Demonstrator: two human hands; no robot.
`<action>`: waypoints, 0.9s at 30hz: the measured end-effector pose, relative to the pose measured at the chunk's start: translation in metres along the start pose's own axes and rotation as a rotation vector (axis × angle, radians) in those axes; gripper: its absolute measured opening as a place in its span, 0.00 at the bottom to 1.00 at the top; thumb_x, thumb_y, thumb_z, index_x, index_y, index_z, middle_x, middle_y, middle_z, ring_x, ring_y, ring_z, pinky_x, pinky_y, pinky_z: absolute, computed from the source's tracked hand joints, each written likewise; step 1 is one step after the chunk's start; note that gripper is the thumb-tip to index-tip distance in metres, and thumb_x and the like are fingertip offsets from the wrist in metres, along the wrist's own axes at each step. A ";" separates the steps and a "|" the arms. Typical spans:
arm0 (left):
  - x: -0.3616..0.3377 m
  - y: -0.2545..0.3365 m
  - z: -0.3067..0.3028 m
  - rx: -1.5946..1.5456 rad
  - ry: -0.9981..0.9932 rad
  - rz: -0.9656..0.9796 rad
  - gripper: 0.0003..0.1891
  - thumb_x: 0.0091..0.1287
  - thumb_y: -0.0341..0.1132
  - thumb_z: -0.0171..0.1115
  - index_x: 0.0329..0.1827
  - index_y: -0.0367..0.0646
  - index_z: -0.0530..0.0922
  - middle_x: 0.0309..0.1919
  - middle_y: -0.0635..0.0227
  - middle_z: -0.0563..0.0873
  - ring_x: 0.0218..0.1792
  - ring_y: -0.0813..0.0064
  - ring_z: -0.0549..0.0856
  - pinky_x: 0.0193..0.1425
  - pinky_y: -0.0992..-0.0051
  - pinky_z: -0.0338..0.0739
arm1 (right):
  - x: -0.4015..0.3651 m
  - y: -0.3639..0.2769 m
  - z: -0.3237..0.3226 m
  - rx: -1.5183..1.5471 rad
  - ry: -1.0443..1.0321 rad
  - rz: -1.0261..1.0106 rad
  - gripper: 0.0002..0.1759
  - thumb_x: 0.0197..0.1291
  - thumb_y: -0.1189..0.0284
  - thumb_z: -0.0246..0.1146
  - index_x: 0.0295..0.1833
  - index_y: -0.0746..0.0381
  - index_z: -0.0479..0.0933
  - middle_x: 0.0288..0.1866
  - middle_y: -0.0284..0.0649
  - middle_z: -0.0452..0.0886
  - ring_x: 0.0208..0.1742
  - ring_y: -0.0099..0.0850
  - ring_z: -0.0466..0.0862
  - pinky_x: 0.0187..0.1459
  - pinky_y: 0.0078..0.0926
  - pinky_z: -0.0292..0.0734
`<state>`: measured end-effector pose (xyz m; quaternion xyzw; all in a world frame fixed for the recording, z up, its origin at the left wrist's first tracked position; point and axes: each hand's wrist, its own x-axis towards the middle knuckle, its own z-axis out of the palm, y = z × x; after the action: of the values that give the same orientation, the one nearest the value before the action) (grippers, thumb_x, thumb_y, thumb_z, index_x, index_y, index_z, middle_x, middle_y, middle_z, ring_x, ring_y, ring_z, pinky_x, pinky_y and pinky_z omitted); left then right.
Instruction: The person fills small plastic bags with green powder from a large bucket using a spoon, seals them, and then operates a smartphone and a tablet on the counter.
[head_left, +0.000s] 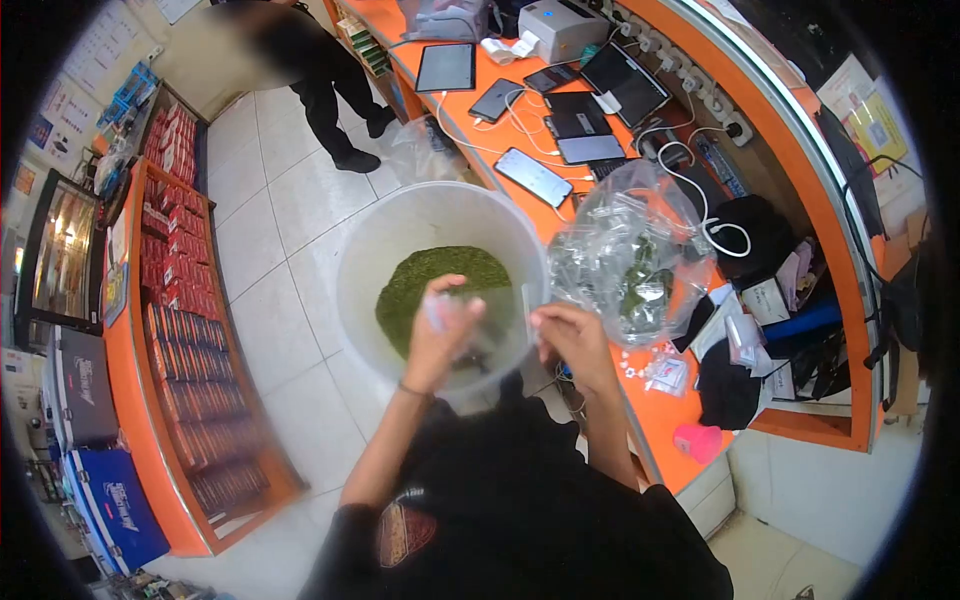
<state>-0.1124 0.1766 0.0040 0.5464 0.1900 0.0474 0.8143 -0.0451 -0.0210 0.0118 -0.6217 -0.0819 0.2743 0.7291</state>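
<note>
Above the large white tub, my left hand is blurred, its fingers bent around what looks like clear plastic. My right hand is by the tub's right rim, thumb and fingers pinched together. A thin clear plastic bag shows faintly between the two hands; its outline is hard to make out. Inside the tub lies a heap of green, finely chopped or ground material, partly hidden by my hands. To the right, a big clear plastic bag holds smaller clear bags, some with green contents.
An orange counter carries phones, a tablet, cables, a printer, small packets and a pink cup. At left stands an orange shelf of boxes. Another person in dark trousers stands on the tiled floor.
</note>
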 end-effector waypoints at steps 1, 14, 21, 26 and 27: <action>0.002 0.013 -0.017 -0.057 0.107 -0.041 0.16 0.70 0.37 0.65 0.57 0.47 0.72 0.20 0.85 0.64 0.17 0.92 0.60 0.18 0.85 0.55 | 0.004 0.001 0.010 0.049 0.089 0.030 0.09 0.66 0.78 0.60 0.45 0.74 0.81 0.35 0.39 0.81 0.28 0.21 0.80 0.29 0.18 0.77; 0.010 0.017 -0.132 0.551 -0.379 0.036 0.12 0.67 0.37 0.68 0.41 0.34 0.87 0.29 0.70 0.88 0.32 0.87 0.81 0.35 0.80 0.76 | 0.004 0.063 0.172 -0.320 0.370 -0.022 0.06 0.60 0.78 0.67 0.39 0.69 0.79 0.27 0.37 0.83 0.29 0.19 0.81 0.29 0.20 0.79; 0.010 0.010 -0.131 0.762 -0.286 0.340 0.09 0.63 0.34 0.68 0.35 0.34 0.83 0.25 0.62 0.86 0.25 0.74 0.83 0.32 0.74 0.76 | 0.011 0.066 0.177 -0.404 0.367 -0.119 0.05 0.61 0.78 0.63 0.37 0.67 0.73 0.29 0.38 0.78 0.26 0.23 0.78 0.29 0.23 0.75; 0.021 0.003 -0.120 0.891 -0.010 0.526 0.08 0.59 0.31 0.68 0.31 0.36 0.77 0.23 0.53 0.82 0.24 0.57 0.83 0.31 0.68 0.76 | 0.024 0.074 0.172 -0.766 0.434 -0.322 0.08 0.59 0.79 0.63 0.40 0.66 0.70 0.26 0.41 0.74 0.24 0.29 0.75 0.28 0.28 0.72; 0.022 0.002 -0.115 0.810 -0.018 0.484 0.08 0.58 0.32 0.68 0.33 0.37 0.78 0.25 0.53 0.82 0.27 0.54 0.84 0.34 0.65 0.78 | 0.027 0.072 0.169 -0.718 0.401 -0.303 0.10 0.59 0.79 0.63 0.43 0.65 0.69 0.27 0.41 0.74 0.24 0.29 0.75 0.28 0.29 0.72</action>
<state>-0.1334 0.2844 -0.0379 0.8489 0.0533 0.1534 0.5030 -0.1220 0.1435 -0.0269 -0.8577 -0.1191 -0.0080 0.5001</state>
